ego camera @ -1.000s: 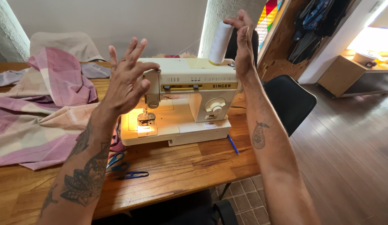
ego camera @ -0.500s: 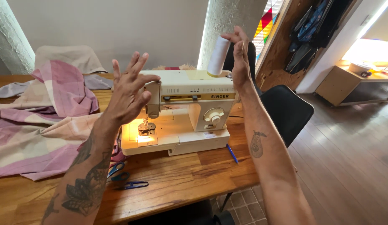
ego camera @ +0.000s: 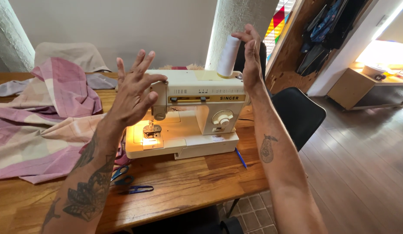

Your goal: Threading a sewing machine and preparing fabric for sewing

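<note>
A cream sewing machine [ego camera: 197, 108] stands on the wooden table [ego camera: 188, 186], its needle lamp lit. A white thread spool [ego camera: 228, 56] stands upright on top of the machine at its right end. My right hand [ego camera: 252, 60] is raised flat beside the spool, fingers upright, with the fingertips close together near the spool's top. My left hand [ego camera: 134, 89] is held up in front of the machine's left end, palm towards it, fingers spread and holding nothing.
Pink and purple checked fabric [ego camera: 50, 125] is piled on the table's left. Blue scissors [ego camera: 123, 175] and blue thread snips [ego camera: 138, 189] lie near the front edge, a blue pen [ego camera: 241, 158] right of the machine. A black chair [ego camera: 299, 115] stands beyond the table's right end.
Both hands keep nearly the same pose, the left one spread before the machine and the right one by the spool. The view has shifted slightly.
</note>
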